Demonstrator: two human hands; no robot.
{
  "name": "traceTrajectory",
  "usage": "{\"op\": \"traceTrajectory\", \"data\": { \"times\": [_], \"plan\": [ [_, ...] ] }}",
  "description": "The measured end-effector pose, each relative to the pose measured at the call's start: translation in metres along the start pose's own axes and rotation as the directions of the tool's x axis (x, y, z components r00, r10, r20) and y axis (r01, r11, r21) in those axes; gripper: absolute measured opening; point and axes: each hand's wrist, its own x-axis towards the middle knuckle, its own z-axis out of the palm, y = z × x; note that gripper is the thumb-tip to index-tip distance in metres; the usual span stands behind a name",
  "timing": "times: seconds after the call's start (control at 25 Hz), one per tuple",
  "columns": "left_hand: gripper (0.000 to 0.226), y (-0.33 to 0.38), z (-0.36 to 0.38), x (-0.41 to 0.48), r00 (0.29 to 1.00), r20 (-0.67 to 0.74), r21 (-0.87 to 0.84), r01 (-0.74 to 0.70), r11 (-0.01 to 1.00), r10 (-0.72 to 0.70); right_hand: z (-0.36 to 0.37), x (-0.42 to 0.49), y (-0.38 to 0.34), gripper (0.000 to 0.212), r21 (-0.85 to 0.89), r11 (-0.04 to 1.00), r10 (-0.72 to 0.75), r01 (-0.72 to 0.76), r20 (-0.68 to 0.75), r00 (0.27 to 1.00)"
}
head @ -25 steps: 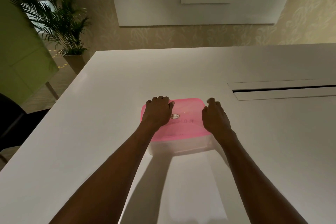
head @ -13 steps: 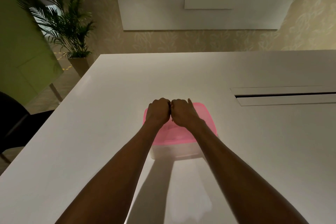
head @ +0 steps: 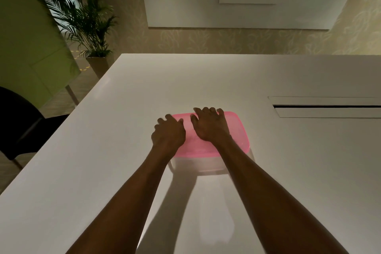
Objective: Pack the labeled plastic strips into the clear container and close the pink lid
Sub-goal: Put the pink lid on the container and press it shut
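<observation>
A clear container [head: 203,164] stands on the white table [head: 115,130], covered by its pink lid [head: 237,132]. My left hand [head: 168,134] rests on the lid's left edge, fingers bent over the far left corner. My right hand [head: 210,125] lies flat on the middle of the lid, fingers spread and reaching its far edge. The labeled strips cannot be seen through the lid or the frosted wall.
A long cable slot [head: 327,107] with a flap is set into the table at the right. A potted palm [head: 82,18] and a black chair [head: 18,123] stand off the table's left side.
Half a second ago both hands were fists pressed together on the lid's far middle. They have spread apart; the left moved to the left edge, and the right opened flat.
</observation>
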Motion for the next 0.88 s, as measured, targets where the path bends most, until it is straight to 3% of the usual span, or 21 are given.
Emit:
{"op": "traceTrajectory", "data": {
  "times": [0.16,0.48,0.68,0.88],
  "plan": [
    [0.064,-0.017,0.006,-0.017,0.993,-0.010,-0.054,0.113,0.992,-0.114,0.000,0.001,0.000,0.052,-0.003,1.000,0.012,-0.012,0.003,1.000],
    [0.072,-0.026,0.012,-0.023,0.984,-0.104,-0.253,0.112,0.961,-0.142,0.001,0.001,0.000,0.052,-0.006,1.000,0.012,-0.012,0.000,1.000],
    [0.072,-0.026,0.015,-0.022,0.975,-0.074,-0.429,0.158,0.889,-0.209,0.001,0.000,0.000,0.052,-0.011,1.000,0.012,-0.012,-0.013,1.000],
    [0.067,-0.028,0.015,-0.022,0.978,-0.087,-0.484,0.124,0.866,-0.189,0.001,0.001,0.000,0.053,-0.009,1.000,0.013,-0.013,-0.010,1.000]
  ]
}}
